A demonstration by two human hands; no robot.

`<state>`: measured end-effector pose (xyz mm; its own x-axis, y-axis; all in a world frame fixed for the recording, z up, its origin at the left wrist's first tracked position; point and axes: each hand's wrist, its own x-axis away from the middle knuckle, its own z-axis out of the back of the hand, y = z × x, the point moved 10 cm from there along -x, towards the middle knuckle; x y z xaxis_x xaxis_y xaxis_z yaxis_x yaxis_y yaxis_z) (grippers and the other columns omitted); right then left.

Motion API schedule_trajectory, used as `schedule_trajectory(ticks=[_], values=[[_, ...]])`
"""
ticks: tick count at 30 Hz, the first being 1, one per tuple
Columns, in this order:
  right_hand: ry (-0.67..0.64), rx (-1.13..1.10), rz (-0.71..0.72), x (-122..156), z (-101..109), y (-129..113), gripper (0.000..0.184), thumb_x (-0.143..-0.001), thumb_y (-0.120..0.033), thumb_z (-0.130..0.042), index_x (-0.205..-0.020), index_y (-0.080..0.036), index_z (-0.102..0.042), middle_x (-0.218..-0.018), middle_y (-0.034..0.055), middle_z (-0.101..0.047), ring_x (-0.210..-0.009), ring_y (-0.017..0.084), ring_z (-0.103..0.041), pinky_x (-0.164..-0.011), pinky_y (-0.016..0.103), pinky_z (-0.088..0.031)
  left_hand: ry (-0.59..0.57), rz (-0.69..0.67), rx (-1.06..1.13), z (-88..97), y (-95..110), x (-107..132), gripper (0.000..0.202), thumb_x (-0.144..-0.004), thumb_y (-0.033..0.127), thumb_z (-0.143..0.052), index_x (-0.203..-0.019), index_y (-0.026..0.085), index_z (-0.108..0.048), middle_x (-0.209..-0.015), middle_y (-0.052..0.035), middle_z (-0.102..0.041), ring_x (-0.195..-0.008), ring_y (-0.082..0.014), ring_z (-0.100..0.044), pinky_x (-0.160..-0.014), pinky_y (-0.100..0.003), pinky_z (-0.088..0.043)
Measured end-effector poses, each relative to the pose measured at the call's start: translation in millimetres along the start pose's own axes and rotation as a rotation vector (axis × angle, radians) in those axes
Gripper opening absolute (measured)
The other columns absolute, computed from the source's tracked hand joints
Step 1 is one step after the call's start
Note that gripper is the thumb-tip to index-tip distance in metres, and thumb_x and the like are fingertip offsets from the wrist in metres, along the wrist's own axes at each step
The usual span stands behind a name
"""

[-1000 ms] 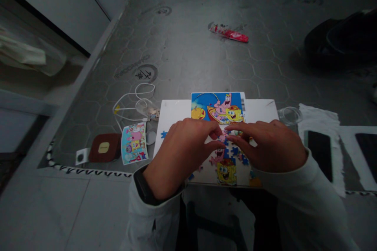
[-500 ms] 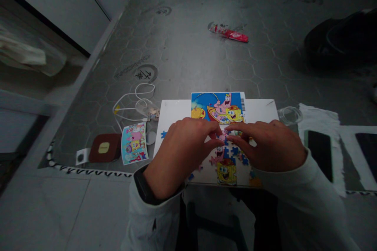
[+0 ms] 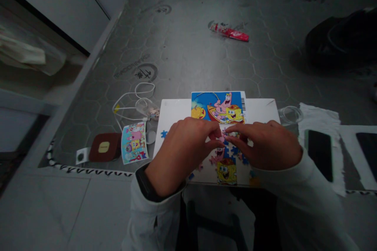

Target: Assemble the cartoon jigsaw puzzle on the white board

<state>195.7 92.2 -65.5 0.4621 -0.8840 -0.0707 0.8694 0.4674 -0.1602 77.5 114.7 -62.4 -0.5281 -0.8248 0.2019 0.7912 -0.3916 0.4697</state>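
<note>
My left hand (image 3: 182, 149) and my right hand (image 3: 263, 145) rest side by side on a white board (image 3: 173, 111) that lies on the grey mattress. Their fingertips meet over a small pink puzzle piece (image 3: 221, 138), pinching it between thumbs and forefingers. Below the fingers sits a partly joined cartoon puzzle (image 3: 226, 168) with loose blue pieces around it. Behind the hands lies the cartoon reference picture (image 3: 219, 106). One blue piece (image 3: 163, 134) lies alone at the board's left.
A white cable (image 3: 132, 100), a second cartoon card (image 3: 134, 143) and a brown case (image 3: 103, 147) lie left of the board. A red wrapper (image 3: 231, 32) lies far back. A phone (image 3: 320, 153) on white paper and a dark bag (image 3: 338, 41) are at the right.
Both hands have shifted very slightly upward and closer together over the pink piece; nothing else has moved.
</note>
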Motion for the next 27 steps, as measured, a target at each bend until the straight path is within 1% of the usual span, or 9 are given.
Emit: schedule_trajectory(ticks=[3, 5, 8, 11, 16, 19, 22, 25, 27], values=[[-0.076, 0.006, -0.056, -2.4, -6.8, 0.7, 0.023, -0.1, -0.041, -0.056, -0.103, -0.029, -0.075, -0.079, 0.0006, -0.079, -0.073, 0.021, -0.072, -0.064, 0.035, -0.031, -0.026, 0.016, -0.017, -4.4, -2.7, 0.8, 0.009, -0.089, 0.036, -0.08, -0.093, 0.028, -0.078, -0.086, -0.0006, -0.078, -0.081, -0.0237, -0.071, -0.07, -0.033, -0.043], [-0.156, -0.003, -0.071, -4.2, -12.9, -2.0, 0.019, -0.096, -0.04, -0.062, -0.101, -0.029, -0.076, -0.082, 0.0008, -0.08, -0.076, 0.022, -0.073, -0.065, 0.035, -0.032, -0.071, 0.029, -0.019, -9.2, -3.8, 1.7, 0.006, -0.088, 0.035, -0.08, -0.091, 0.029, -0.079, -0.087, -0.0006, -0.078, -0.084, -0.024, -0.072, -0.072, -0.033, -0.044], [-0.25, -0.003, -0.089, -5.4, -19.3, -3.8, 0.02, -0.094, -0.039, -0.064, -0.106, -0.029, -0.076, -0.087, 0.0026, -0.081, -0.081, 0.024, -0.075, -0.066, 0.035, -0.035, -0.159, 0.07, -0.057, -16.9, -6.6, 4.2, 0.006, -0.089, 0.033, -0.077, -0.085, 0.029, -0.081, -0.079, -0.0009, -0.076, -0.074, -0.022, -0.069, -0.067, -0.032, -0.042], [-0.274, 0.023, -0.1, -5.4, -21.0, -2.2, 0.021, -0.094, -0.037, -0.064, -0.109, -0.029, -0.076, -0.091, 0.0042, -0.082, -0.083, 0.025, -0.075, -0.067, 0.036, -0.036, -0.202, 0.102, -0.099, -20.3, -9.8, 6.4, 0.008, -0.088, 0.032, -0.077, -0.082, 0.029, -0.081, -0.07, -0.0009, -0.072, -0.065, -0.0207, -0.064, -0.06, -0.031, -0.037], [-0.247, 0.02, -0.079, -4.4, -20.3, -3.2, 0.021, -0.094, -0.036, -0.061, -0.107, -0.028, -0.077, -0.09, 0.0043, -0.081, -0.081, 0.025, -0.075, -0.066, 0.037, -0.035, -0.174, 0.133, -0.102, -19.6, -16.5, 7.9, 0.009, -0.087, 0.032, -0.078, -0.08, 0.028, -0.078, -0.071, -0.0005, -0.071, -0.064, -0.0205, -0.063, -0.059, -0.031, -0.033], [-0.249, 0.008, -0.086, -3.6, -19.9, -2.5, 0.018, -0.094, -0.036, -0.062, -0.101, -0.027, -0.076, -0.084, 0.0031, -0.08, -0.077, 0.024, -0.073, -0.065, 0.036, -0.034, -0.124, 0.158, -0.119, -15.1, -18.5, 7.3, 0.009, -0.087, 0.035, -0.08, -0.092, 0.027, -0.077, -0.078, -0.0014, -0.073, -0.073, -0.0241, -0.067, -0.061, -0.032, -0.035], [-0.301, -0.001, -0.101, -0.7, -26.0, 1.8, 0.017, -0.095, -0.038, -0.062, -0.094, -0.028, -0.075, -0.08, 0.0014, -0.079, -0.073, 0.021, -0.071, -0.065, 0.035, -0.033, -0.095, 0.173, -0.111, -14.2, -15.4, 5.5, 0.026, -0.087, 0.04, -0.081, -0.108, 0.027, -0.074, -0.088, -0.0026, -0.076, -0.084, -0.0284, -0.071, -0.065, -0.034, -0.039], [-0.313, -0.038, -0.055, 2.5, -32.5, 1.3, 0.022, -0.097, -0.044, -0.058, -0.095, -0.029, -0.075, -0.079, 0.0004, -0.078, -0.07, 0.02, -0.069, -0.064, 0.034, -0.031, -0.091, 0.151, -0.107, -18.2, -8.3, 2.9, 0.03, -0.088, 0.044, -0.08, -0.111, 0.026, -0.073, -0.097, -0.0036, -0.077, -0.09, -0.0312, -0.072, -0.067, -0.036, -0.042], [-0.31, -0.05, -0.032, 4.5, -36.3, 0.4, 0.024, -0.098, -0.046, -0.058, -0.095, -0.03, -0.075, -0.077, 0.0003, -0.077, -0.069, 0.019, -0.068, -0.063, 0.035, -0.032, -0.096, 0.147, -0.133, -21.4, -6.3, 2.1, 0.03, -0.088, 0.043, -0.08, -0.111, 0.025, -0.073, -0.098, -0.0044, -0.077, -0.09, -0.0324, -0.073, -0.067, -0.037, -0.043]])
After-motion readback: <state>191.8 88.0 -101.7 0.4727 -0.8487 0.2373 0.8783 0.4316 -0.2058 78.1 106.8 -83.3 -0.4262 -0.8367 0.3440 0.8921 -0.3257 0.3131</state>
